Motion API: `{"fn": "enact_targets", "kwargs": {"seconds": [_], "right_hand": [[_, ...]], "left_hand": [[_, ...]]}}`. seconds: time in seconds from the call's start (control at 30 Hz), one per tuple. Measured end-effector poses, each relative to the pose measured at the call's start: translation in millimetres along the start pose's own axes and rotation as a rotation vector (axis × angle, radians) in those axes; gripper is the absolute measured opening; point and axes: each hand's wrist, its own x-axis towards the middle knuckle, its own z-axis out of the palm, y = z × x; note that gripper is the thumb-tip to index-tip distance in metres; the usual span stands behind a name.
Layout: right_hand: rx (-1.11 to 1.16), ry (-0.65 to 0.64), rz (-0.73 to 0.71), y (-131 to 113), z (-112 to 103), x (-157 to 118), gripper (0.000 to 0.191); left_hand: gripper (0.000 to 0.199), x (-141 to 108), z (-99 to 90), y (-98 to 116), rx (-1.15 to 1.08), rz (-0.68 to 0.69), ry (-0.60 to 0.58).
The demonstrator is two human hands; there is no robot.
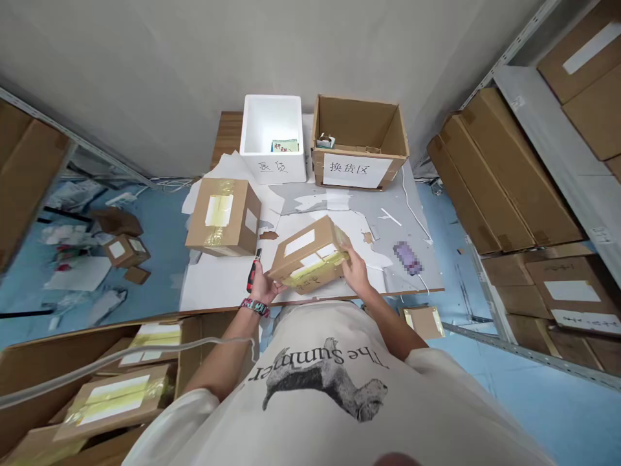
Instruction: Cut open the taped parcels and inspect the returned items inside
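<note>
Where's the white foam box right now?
In the head view, the white foam box stands at the far edge of the table, just left of the open cardboard box.

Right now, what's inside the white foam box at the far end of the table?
The white foam box holds a small printed green packet. The near wall hides the packet's lower part and the box floor behind it, so anything there stays unseen.

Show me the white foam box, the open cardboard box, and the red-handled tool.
White foam box (pixel 274 167), head view, front wall.
Open brown cardboard box (pixel 356 120), head view, inner back wall.
Red-and-black-handled tool (pixel 251 275), head view, handle.
</note>
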Motion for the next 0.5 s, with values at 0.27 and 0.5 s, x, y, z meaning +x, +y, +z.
{"fn": "enact_targets", "kwargs": {"seconds": [0.27, 0.5], "right_hand": [[0.063, -0.069, -0.176, -43, 5, -9, 0.043], [0.505, 0.089, 0.364, 24, -14, 0, 0.071]], "left_hand": [[0.083, 13, -17.4, -26, -0.097, 0.072, -0.088], [0.079, 11, -2.2, -5, 0.363, 0.738, -0.164]]}}
